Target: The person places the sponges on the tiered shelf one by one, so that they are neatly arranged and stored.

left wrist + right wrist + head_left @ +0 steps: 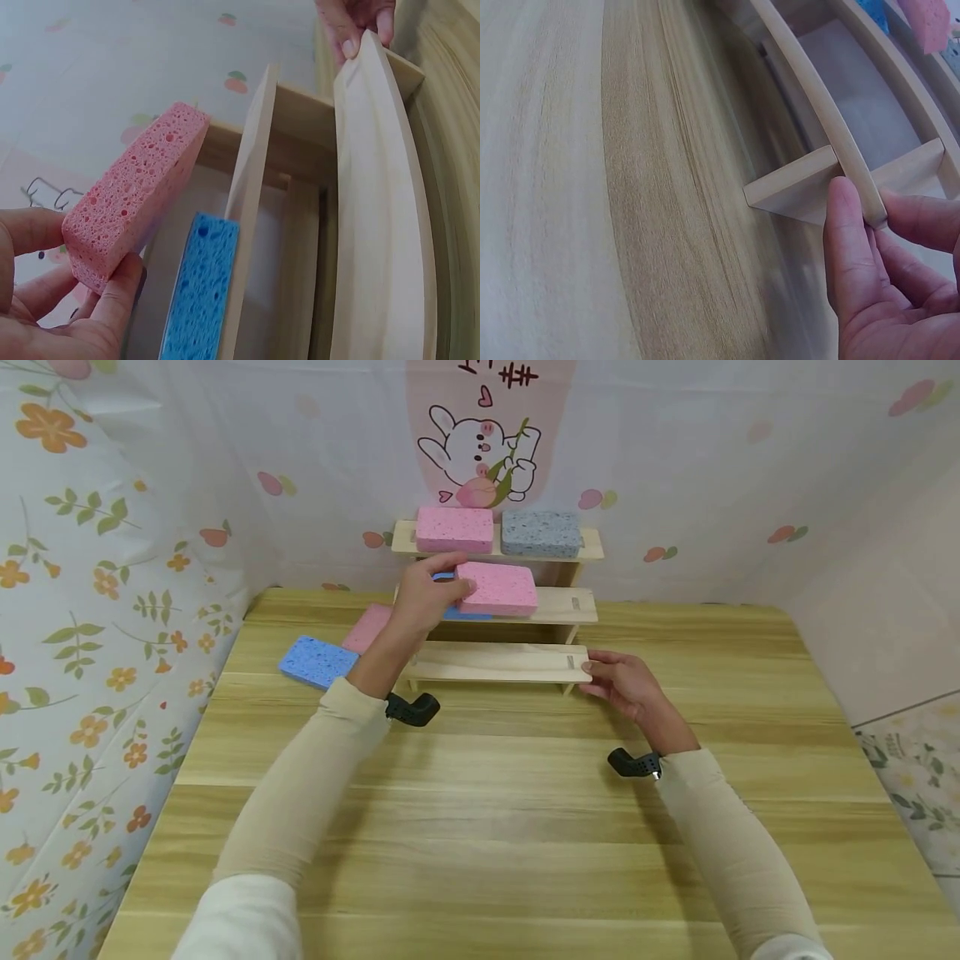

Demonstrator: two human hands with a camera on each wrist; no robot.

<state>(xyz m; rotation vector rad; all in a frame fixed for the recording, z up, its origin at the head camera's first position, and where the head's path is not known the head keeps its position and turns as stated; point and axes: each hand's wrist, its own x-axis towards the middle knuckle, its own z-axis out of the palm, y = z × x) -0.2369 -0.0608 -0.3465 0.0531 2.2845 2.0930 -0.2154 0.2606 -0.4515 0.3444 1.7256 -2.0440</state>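
My left hand (429, 597) pinches a pink sponge (498, 589) by its left end, above the middle step of a wooden three-step shelf (551, 603). Below that sponge, a blue sponge (200, 289) lies on the middle step, partly covered by my hand and the pink sponge in the head view. At the lower right, my right hand (624, 681) grips the right end of the bottom step (498, 662), thumb on top and fingers beneath. On the top step sit another pink sponge (454, 530) and a grey sponge (541, 533), side by side.
Left of the shelf, a blue sponge (318, 662) and a pink sponge (367, 627) lie on the wood-grain table (480, 827), the pink one partly behind my left forearm. A white patterned cloth (315, 460) hangs close behind the shelf.
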